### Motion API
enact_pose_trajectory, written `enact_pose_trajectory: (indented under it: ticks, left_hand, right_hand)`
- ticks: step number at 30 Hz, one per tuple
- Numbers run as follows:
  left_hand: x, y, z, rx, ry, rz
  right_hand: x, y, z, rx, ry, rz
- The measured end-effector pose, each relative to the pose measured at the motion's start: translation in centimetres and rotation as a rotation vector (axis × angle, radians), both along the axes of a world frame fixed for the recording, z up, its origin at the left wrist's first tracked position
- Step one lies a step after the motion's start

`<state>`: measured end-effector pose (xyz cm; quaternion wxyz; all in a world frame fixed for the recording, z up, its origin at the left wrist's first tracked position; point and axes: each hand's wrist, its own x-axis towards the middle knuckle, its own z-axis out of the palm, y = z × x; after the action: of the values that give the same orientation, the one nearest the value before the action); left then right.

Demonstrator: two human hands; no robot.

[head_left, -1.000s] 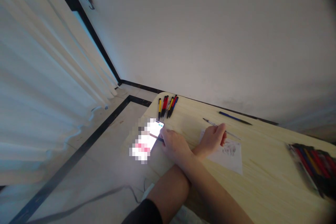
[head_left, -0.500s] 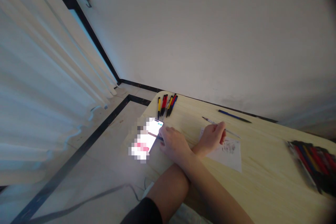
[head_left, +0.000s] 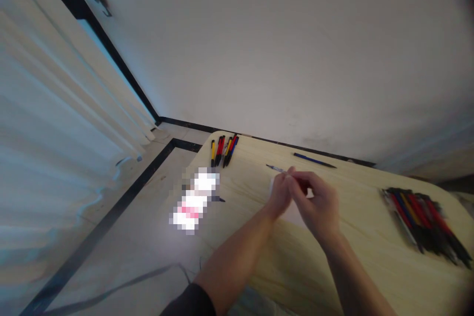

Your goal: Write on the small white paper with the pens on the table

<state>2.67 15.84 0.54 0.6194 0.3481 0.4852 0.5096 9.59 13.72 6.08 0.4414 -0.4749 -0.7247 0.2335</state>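
A slim pen with a clear shaft and dark tip (head_left: 274,168) pokes out leftward from my left hand (head_left: 280,193), whose fingers are closed around it. Close against those fingers, my right hand (head_left: 318,202) makes a pinch with thumb and forefinger. What sits inside that pinch is hidden by the hands. Beneath both hands lies a white sheet of paper (head_left: 294,216), mostly covered. To the left, a bright phone (head_left: 196,200), blurred by pixels, rests on the table edge, with a dark pen (head_left: 221,199) sticking out from its right side.
Several yellow, red and blue pens (head_left: 224,150) lie together at the far left corner of the wooden table (head_left: 252,155). A single blue pen (head_left: 314,160) lies along the back edge near the wall. A larger pile of pens (head_left: 422,222) sits at the right. White curtains (head_left: 55,158) hang left.
My right hand has moved right, away from the phone, leaving a dark pen there, and now meets my left hand over the paper. My arms are uncrossed. The view has shifted slightly.
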Motion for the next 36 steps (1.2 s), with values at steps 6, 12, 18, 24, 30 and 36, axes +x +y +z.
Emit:
enact_pose_trajectory:
  ticks: [6,12,18,24,30,36]
  left_hand:
    - [0.6,1.5,-1.1,0.038,-0.1,0.153]
    - [1.6,2.4,-0.3,0.085,-0.115,0.144]
    - [2.6,2.3,-0.6,0.123,-0.06,0.04]
    - [2.4,1.2,-1.5,0.132,-0.052,-0.001]
    - [2.0,1.2,-1.7,0.167,-0.021,-0.015]
    - [2.0,1.2,-1.7,0.161,0.015,-0.011]
  right_hand:
    - [6.3,1.9,-3.1,0.051,0.271,-0.373]
    - [7.1,2.6,-4.4,-0.118,0.327,-0.288]
    - [7.0,3.5,-5.5,-0.28,0.47,-0.141]
    - [7.4,3.0,-5.6,-0.349,0.516,-0.09]
    - [7.3,3.0,-5.9,-0.34,0.456,-0.084]
    - [7.2,2.8,-5.9,-0.276,0.348,-0.107]
